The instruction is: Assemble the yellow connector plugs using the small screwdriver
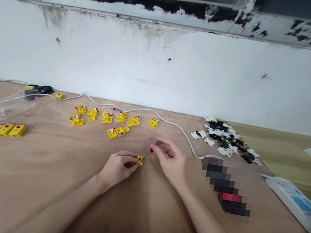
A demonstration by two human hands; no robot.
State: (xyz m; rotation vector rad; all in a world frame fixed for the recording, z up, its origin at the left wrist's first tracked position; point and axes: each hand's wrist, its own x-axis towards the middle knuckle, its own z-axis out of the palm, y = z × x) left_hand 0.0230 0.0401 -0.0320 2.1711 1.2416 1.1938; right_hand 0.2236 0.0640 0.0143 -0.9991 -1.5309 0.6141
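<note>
Between the thumb and fingers of my left hand [118,168] is a small yellow plastic plug [139,160] with a red dot and metal pins at its right end. My right hand [172,162] pinches a screwdriver [157,144] by its purple and red handle. The shaft slants down to the left, its tip at the yellow plug; whether it sits in a screw is too small to tell. Beyond my hands lie several opened yellow plug housings [122,117] with red and metal parts inside.
Closed yellow plugs [4,130] stand in a row at left, near a clear plastic bag [11,106]. White and black pieces [223,138] are heaped at back right. A white cable [181,130] runs to a power strip [296,201]. A pixelated dark object [225,186] lies right of my hand.
</note>
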